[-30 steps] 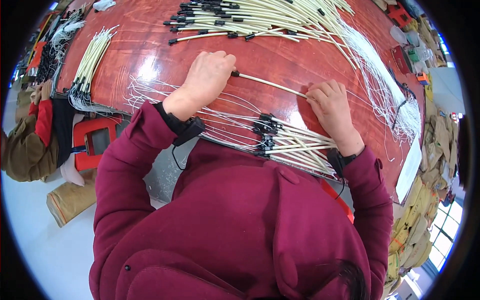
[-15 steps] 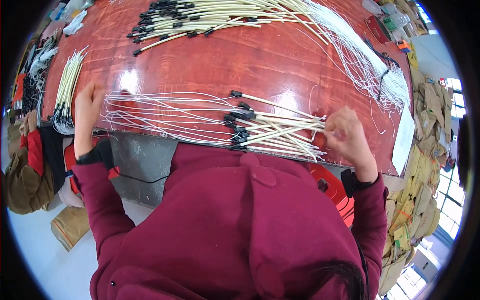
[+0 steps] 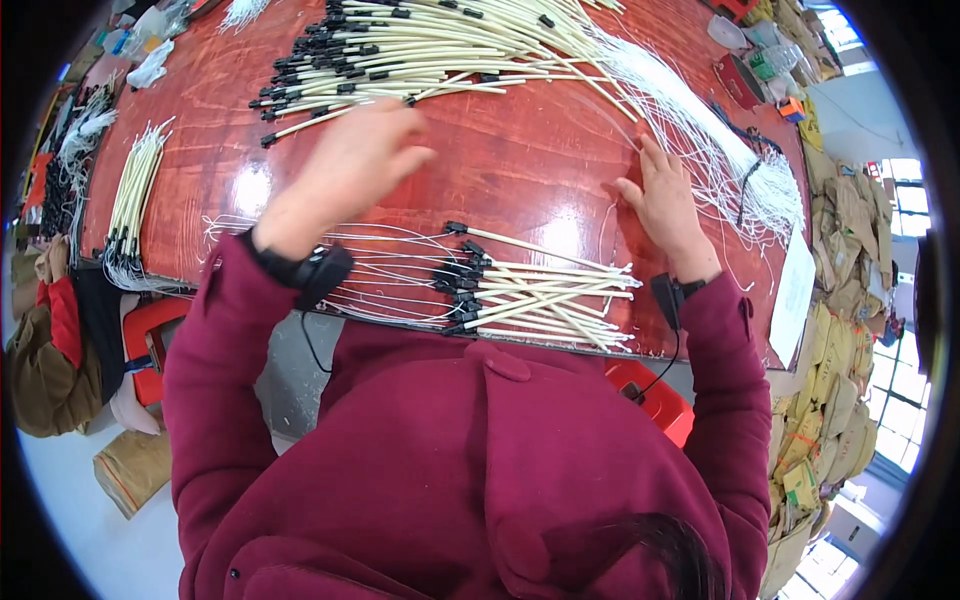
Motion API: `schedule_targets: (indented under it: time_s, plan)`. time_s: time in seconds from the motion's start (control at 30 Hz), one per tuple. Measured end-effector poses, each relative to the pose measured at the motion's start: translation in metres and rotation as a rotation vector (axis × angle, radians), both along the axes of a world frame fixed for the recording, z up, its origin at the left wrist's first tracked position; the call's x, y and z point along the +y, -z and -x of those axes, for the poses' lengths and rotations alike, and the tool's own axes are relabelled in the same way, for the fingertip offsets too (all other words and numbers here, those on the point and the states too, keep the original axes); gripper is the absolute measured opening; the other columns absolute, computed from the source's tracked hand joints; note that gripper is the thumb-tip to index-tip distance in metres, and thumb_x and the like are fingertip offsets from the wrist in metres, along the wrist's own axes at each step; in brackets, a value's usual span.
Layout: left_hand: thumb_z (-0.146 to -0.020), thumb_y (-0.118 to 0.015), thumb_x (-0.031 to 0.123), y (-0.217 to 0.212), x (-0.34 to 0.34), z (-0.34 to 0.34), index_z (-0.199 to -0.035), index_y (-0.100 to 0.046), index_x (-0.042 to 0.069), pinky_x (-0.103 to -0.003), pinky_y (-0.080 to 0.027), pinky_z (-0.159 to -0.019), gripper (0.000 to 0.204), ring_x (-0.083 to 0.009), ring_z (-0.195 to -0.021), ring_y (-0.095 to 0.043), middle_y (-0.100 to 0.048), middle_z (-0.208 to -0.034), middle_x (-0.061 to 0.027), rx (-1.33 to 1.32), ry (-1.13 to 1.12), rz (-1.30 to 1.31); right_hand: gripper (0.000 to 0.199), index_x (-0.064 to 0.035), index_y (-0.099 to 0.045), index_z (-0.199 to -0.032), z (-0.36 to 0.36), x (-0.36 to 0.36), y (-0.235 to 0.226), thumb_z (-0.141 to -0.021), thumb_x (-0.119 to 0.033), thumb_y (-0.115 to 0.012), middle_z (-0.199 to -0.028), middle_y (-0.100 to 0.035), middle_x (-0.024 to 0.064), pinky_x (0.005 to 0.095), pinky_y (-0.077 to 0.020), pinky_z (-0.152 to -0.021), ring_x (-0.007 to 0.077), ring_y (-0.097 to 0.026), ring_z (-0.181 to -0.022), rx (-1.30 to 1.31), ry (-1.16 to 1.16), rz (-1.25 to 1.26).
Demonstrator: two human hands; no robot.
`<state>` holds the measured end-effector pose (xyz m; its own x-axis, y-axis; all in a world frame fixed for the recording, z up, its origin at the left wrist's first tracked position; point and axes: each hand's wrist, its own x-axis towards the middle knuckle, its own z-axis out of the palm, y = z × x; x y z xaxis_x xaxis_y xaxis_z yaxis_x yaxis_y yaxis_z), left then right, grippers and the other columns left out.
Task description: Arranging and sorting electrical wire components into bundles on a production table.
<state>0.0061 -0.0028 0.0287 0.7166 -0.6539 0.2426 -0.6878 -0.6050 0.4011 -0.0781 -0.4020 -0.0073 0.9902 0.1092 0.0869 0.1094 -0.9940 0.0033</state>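
The large pile of cream sleeved cables [image 3: 440, 50] lies across the far part of the counter [image 3: 520, 170], just beyond our left hand [image 3: 350, 165]. Its long axis runs across our view: the black connector ends point to the left, and the thin white wire tails [image 3: 700, 130] fan out to the right. We note that the nearest cable of this pile lies just ahead of the left fingertips, with its black end a little to the left of that grip.

The left grip hovers over the counter with fingers loosely curled and holds nothing that we can see; motion blur hides whether the fingertips touch a cable. The right hand [image 3: 665, 200] rests flat on the counter, fingers spread and empty, with its fingertips at the near edge of the white wire tails. We judge the left hand nearer to the connector ends and the right hand nearer to the tails.

Behind both grips, near the counter edge by our body, lies a smaller sorted bundle of cables [image 3: 530, 295], parallel to the far pile, black ends left. A third bundle [image 3: 130, 210] lies well to the left of the left grip, running roughly away from us. A person's sleeve [image 3: 40, 350] shows at the far left, below the counter.
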Motion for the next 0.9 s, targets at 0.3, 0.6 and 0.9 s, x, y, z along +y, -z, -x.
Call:
schedule_targets:
  time_s: [0.3, 0.6, 0.9]
  plan:
    - [-0.088, -0.07, 0.02, 0.051, -0.121, -0.03, -0.105, -0.059, 0.0, -0.045, -0.051, -0.086, 0.028, -0.0382, -0.102, -0.062, -0.061, -0.105, -0.0185, -0.016, 0.098, -0.026, 0.068, 0.0102, -0.048, -0.14, 0.032, 0.047, -0.014, -0.092, -0.035, -0.065, -0.151, -0.044, 0.0192, 0.0448, -0.0355, -0.113, 0.0361, -0.044, -0.132, 0.091, -0.178, -0.021]
    - [-0.09, -0.064, 0.013, 0.053, -0.117, -0.026, -0.098, -0.059, 0.001, -0.044, -0.052, -0.078, 0.016, -0.037, -0.091, -0.065, -0.064, -0.096, -0.0168, 0.018, 0.129, -0.059, 0.064, 0.0104, -0.05, -0.138, 0.04, 0.045, -0.014, -0.095, -0.036, -0.06, -0.151, -0.046, 0.0182, 0.0449, -0.0341, -0.114, 0.0362, -0.044, -0.132, 0.087, -0.221, -0.144]
    - [-0.085, -0.062, 0.009, 0.017, 0.024, -0.02, -0.086, -0.061, 0.002, -0.04, -0.051, -0.067, 0.007, -0.0273, -0.076, -0.067, -0.069, -0.078, -0.0132, 0.521, -0.035, -0.077, 0.066, 0.0088, -0.05, -0.14, 0.059, 0.017, -0.013, -0.1, -0.044, -0.05, -0.154, -0.044, 0.0174, 0.0457, -0.0321, -0.116, 0.0371, -0.042, -0.136, 0.1, -0.347, -0.225]
